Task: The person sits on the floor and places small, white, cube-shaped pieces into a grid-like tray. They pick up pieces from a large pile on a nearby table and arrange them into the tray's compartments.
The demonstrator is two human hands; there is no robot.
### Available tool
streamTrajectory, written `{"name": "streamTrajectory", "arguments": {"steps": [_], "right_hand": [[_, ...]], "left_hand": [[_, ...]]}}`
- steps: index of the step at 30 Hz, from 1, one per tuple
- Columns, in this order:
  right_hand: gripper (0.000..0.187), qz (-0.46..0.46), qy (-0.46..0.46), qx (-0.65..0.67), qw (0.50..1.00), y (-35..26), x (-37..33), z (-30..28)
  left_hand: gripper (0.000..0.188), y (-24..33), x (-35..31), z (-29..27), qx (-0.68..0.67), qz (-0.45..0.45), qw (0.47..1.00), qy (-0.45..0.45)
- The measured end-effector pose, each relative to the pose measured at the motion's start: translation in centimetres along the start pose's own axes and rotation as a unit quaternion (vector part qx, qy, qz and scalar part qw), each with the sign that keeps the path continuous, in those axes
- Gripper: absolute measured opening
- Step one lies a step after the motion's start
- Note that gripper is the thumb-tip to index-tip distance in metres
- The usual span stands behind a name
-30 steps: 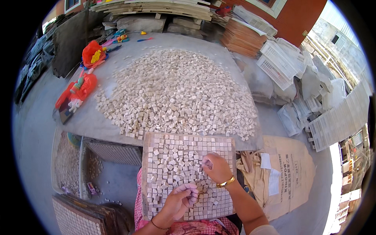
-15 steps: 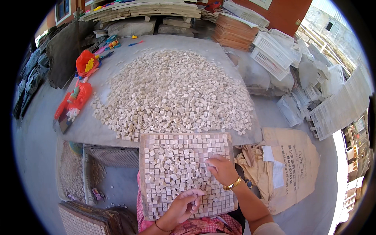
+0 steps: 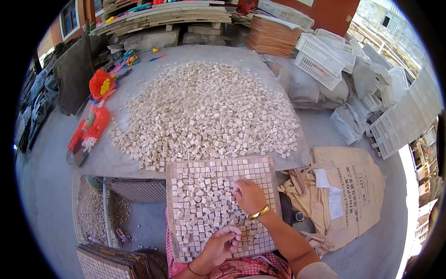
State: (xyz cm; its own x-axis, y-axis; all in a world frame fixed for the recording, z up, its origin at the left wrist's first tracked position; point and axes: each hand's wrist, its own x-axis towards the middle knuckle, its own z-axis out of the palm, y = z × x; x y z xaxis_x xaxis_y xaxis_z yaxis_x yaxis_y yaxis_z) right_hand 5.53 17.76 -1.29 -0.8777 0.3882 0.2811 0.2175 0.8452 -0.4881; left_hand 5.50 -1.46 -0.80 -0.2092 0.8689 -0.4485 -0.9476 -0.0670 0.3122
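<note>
A square grid tray (image 3: 171, 209) rests on my lap, its near edge over a pink checked cloth. Pale stone mosaic cubes sit in its cells along the far and left sides, and loose cubes (image 3: 206, 190) lie heaped over the middle. My right hand (image 3: 251, 197), with a gold bangle at the wrist, is over the right half, its fingers curled down at the cubes; whatever is between the fingertips is hidden. Low over the tray's near part, my left hand (image 3: 222, 242) is closed with its thumb against the bent fingers, and I cannot see what they hold.
A large pile of stone cubes (image 3: 209, 111) covers the table (image 3: 139, 160) beyond the tray. Red plastic bags (image 3: 98, 122) lie on its left. Stacked filled trays (image 3: 100, 262) and a bin of cubes (image 3: 90, 209) stand lower left. A tan sack (image 3: 357, 195) and white crates (image 3: 320, 60) are right.
My right hand has moved left across the tray and its fingers have curled in. My left hand has barely moved. The view has shifted slightly.
</note>
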Motion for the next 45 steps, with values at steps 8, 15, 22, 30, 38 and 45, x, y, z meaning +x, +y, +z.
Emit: {"name": "streamTrajectory", "arguments": {"steps": [8, 15, 22, 30, 38, 45], "right_hand": [[0.011, 0.013, -0.058, 0.128, 0.99, 2.1, 1.3, -2.7], [0.014, 0.065, -0.174, 0.184, 0.965, 0.5, 1.4, -4.3], [0.016, -0.032, -0.231, 0.19, 0.954, -2.2, 0.6, -5.4], [0.016, 0.046, -0.081, 0.045, 0.995, -1.3, 1.9, -0.9], [0.019, 0.108, -0.041, 0.044, 0.992, -2.8, 1.6, 0.9], [0.011, 0.12, -0.02, 0.272, 0.955, -0.6, 0.4, -2.0]], "left_hand": [[0.013, 0.3, -0.1, -0.1, 0.0, 0.007, 1.0, 0.002], [0.017, 1.4, -0.3, 0.8, -0.007, 0.023, 0.999, 0.047], [0.03, 1.6, 0.0, 0.2, 0.057, 0.046, 0.997, 0.035], [0.019, 1.9, -0.9, -0.6, -0.019, 0.026, 0.998, -0.048], [0.013, 2.5, 0.1, -0.1, 0.177, 0.08, 0.979, 0.055], [0.007, 5.6, 2.1, -0.6, 0.467, 0.269, 0.83, 0.14]]}}
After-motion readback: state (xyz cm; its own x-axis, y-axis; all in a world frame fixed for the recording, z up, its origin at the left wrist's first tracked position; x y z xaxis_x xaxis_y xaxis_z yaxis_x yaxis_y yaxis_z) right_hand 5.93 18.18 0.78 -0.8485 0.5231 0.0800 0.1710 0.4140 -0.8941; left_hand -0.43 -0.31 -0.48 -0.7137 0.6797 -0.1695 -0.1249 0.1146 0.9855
